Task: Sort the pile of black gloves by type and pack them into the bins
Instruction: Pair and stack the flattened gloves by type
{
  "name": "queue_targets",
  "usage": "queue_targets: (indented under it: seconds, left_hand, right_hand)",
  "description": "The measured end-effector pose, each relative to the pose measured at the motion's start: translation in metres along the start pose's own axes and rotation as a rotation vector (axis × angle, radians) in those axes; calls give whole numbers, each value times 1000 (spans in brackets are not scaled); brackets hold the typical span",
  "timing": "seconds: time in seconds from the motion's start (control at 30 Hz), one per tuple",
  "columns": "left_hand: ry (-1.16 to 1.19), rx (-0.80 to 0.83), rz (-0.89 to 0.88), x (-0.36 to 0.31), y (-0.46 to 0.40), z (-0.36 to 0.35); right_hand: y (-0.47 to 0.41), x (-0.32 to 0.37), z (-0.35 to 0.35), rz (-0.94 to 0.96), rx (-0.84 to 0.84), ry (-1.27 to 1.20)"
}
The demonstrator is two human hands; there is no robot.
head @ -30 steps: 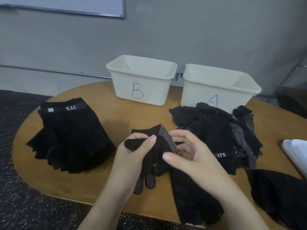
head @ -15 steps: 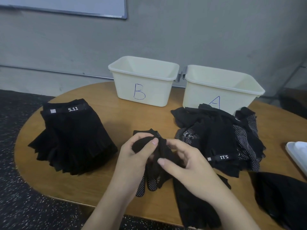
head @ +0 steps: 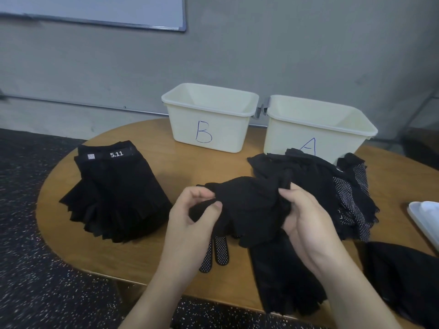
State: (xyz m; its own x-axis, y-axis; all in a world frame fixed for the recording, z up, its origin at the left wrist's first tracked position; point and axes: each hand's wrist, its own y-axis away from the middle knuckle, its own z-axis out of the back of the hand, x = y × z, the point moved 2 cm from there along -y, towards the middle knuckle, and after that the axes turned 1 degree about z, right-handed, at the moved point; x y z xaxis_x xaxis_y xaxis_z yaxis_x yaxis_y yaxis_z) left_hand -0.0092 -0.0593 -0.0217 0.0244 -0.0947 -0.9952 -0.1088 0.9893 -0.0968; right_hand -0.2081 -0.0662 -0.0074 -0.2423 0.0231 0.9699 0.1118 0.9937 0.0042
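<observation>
— How are the hands set?
— Both reach in from below over the desk (head: 147, 262), palms turned inward. The left hand (head: 190, 224) pinches one edge of a black glove (head: 249, 205), thumb against curled fingers; the right hand (head: 306, 222) grips the other edge, fingers wrapped round the cloth.
— And the glove?
— Bunched between them above the desk, its dotted fingertips (head: 217, 254) hanging down, in front of bin B (head: 213, 129) and bin A (head: 320, 136).
</observation>
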Motion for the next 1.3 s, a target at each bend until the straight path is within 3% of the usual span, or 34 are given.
queue_targets:
  seconds: [0.1, 0.17, 0.27, 0.33, 0.57, 0.73, 1.03, 1.2, 1.3]
  left_hand:
    - [-234, -56, -183, -4, 7, -3]
    - [-284, 37, -239, -7, 9, -6]
    - [-28, 290, -69, -9, 8, -11]
    - [45, 339, -36, -9, 7, -12]
    - [86, 199, -50, -13, 9, -10]
    - [49, 142, -21, -11, 4, -4]
    - [190, 24, 86, -7, -5, 6]
    - [306, 96, 120, -7, -7, 8]
    - [260, 211, 87, -4, -7, 5]
  right_hand:
    - [7, 7, -4, 9, 100, -37]
    - [11, 12, -5, 1, 178, -16]
    - [17, 18, -7, -60, 256, 81]
    - [19, 19, -8, -63, 268, 169]
    - [33, 31, -11, 38, 267, 259]
    - [23, 20, -7, 118, 168, 356]
    - [26, 38, -15, 170, 107, 28]
    - [26, 43, -12, 119, 56, 30]
    - [29, 47, -15, 111, 92, 14]
